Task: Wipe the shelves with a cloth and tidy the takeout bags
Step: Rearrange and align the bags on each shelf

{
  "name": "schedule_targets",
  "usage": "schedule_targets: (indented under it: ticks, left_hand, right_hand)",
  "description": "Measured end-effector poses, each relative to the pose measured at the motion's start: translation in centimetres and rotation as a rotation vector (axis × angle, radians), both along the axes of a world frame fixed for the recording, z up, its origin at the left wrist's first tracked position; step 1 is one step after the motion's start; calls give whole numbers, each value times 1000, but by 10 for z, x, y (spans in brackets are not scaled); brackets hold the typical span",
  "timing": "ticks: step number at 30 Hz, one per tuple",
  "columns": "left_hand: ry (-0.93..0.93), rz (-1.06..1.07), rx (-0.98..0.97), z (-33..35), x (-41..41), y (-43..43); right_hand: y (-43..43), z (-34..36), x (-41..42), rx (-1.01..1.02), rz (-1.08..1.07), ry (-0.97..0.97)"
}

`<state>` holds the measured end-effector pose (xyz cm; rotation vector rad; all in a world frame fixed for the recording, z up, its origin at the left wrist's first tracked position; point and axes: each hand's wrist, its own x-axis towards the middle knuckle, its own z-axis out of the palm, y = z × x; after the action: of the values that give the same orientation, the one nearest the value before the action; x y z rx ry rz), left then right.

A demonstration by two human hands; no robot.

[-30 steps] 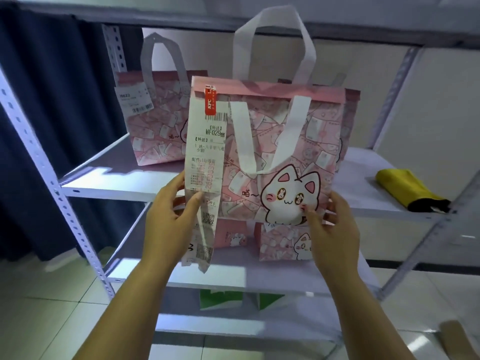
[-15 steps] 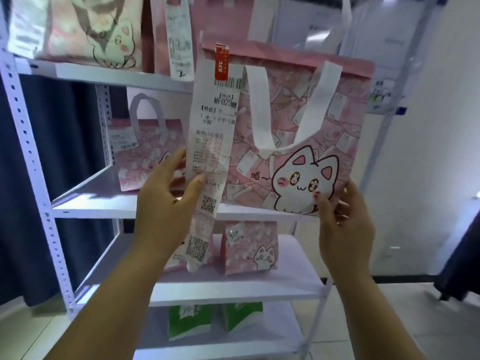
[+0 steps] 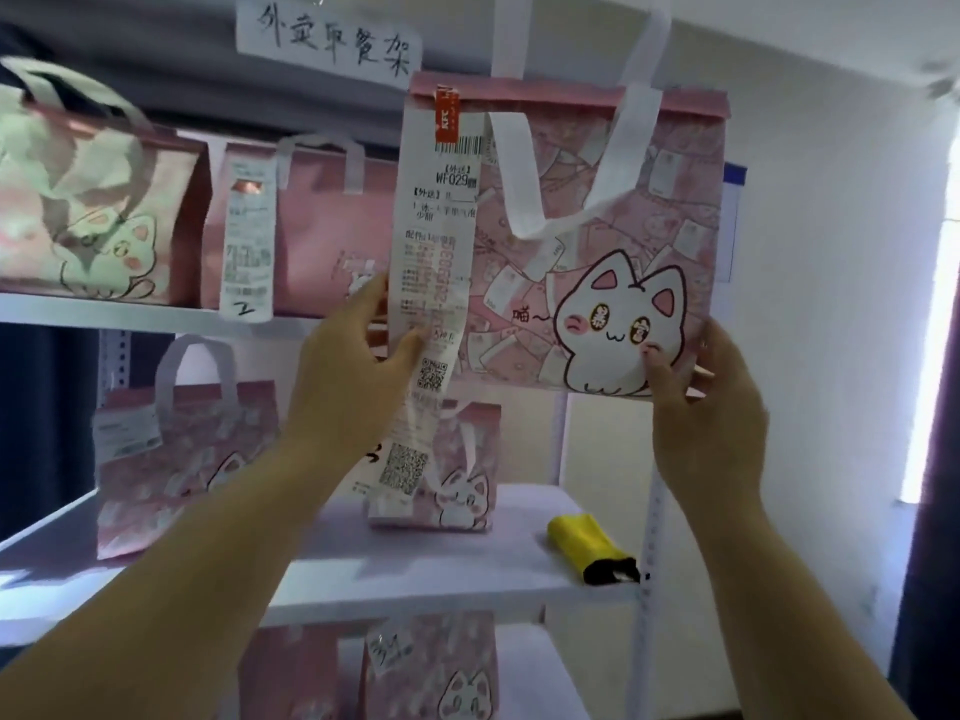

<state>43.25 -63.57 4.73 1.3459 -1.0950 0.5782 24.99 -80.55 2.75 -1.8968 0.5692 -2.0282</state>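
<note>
Held bag: the pink cat-print bag (image 3: 597, 252) is hanging upright between both hands, in the air in front of the rack, level with the upper shelf (image 3: 104, 314) and to the right of the bags on it. Whether its back is touching the rack, cannot tell.
Left hand: the left hand (image 3: 353, 387) is pinching the bag's lower left edge, with the thumb lying on the front and the fingers going behind.
Right hand: the right hand (image 3: 701, 402) is pinching the lower right corner, with the thumb pressing on the cat print and the fingers curling behind the bag.
Receipt: a long receipt (image 3: 436, 241) is hanging from the bag's top left edge, running under the left thumb and trailing below the bag's bottom.
Handles: one white handle (image 3: 571, 174) is drooping down the front; the other is standing up out of frame.
Upper shelf: a pale cat bag (image 3: 88, 210) and a pink bag (image 3: 322, 231) are standing side by side, and the pink one is carrying its own slip.
Middle shelf: on the middle shelf (image 3: 467, 579) a bag (image 3: 171, 459) is standing at the left and a small bag (image 3: 457, 470) at the centre, while a yellow cloth (image 3: 587, 543) is lying folded near the right post, apart from both.
Below: more pink bags (image 3: 431, 667) are showing, partly cut off.
Sign: a handwritten sign (image 3: 327, 41) is sitting at the rack's top.
</note>
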Motion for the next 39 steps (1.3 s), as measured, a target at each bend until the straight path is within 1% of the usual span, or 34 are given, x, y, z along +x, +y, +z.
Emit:
schedule_targets:
  ticks: [5, 9, 14, 18, 22, 31, 35, 37, 39]
  left_hand:
    - [-44, 52, 18, 38, 16, -63]
    - [-75, 126, 35, 55, 31, -106]
    - [-19, 186, 49, 59, 57, -148]
    - [28, 207, 132, 52, 79, -172]
    - [70, 192, 174, 42, 94, -186]
    - [41, 195, 198, 39, 111, -188]
    - [52, 212, 170, 37, 108, -183]
    - [11, 261, 129, 34, 103, -179]
    - [-47, 292, 64, 30, 97, -172]
  right_hand:
    - [-62, 38, 17, -35, 10, 30]
    - [-109, 55, 37, -11, 19, 59]
    - [-159, 65, 67, 31, 47, 157]
    - [-187, 61, 89, 66, 66, 229]
    - [-202, 56, 105, 82, 100, 225]
    - [-213, 58, 128, 119, 140, 251]
    - [-207, 59, 123, 94, 75, 178]
    - [-199, 58, 117, 30, 46, 109]
    - [-188, 55, 111, -32, 62, 42]
